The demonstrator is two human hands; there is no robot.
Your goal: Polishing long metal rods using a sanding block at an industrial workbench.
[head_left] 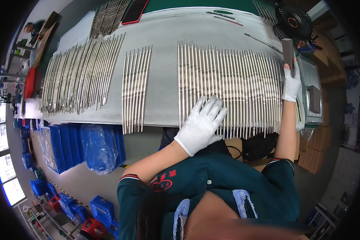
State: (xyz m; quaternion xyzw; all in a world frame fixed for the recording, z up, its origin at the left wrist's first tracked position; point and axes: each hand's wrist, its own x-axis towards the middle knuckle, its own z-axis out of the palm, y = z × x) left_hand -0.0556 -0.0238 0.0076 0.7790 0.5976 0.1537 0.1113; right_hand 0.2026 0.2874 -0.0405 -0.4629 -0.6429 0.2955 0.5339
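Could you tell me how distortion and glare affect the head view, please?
In the head view, fisheye bends the metal rods and white cloth toward the rim; glare glints off the rods; the left hand is sharp, the right hand smaller; black vignette rings the picture.

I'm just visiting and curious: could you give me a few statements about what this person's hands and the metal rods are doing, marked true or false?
1. The left hand rests flat on the big row of metal rods. True.
2. The right hand is bare. False: it wears a white glove.
3. The right hand holds a grey block. True.
4. The rods lie on a red cloth. False: the cloth is pale grey.
5. A small black fan stands at the far right. True.
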